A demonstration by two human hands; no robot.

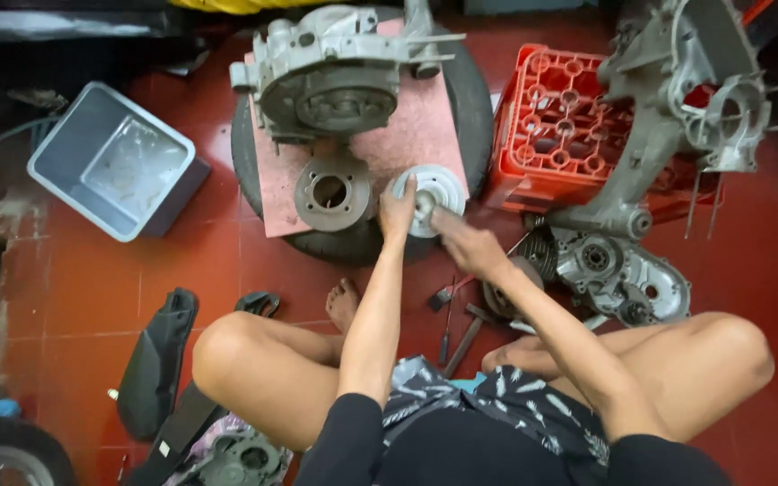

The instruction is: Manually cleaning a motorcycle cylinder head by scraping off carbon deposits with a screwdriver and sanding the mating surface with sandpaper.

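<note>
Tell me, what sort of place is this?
Probably a small motorcycle repair workshop, worked on the floor. An engine casing sits on a tyre, another engine casing leans on a red crate, and tools lie on the red tiles.

Engine case [335, 76] and red crate [556, 126] block ahead.

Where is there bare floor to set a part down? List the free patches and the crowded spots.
Free: red floor between the grey tub, the tyre and the black seat. Crowded: the pink board, where both hands, left hand and right hand, work the silver disc; also the tool-strewn floor below the red crate.
</note>
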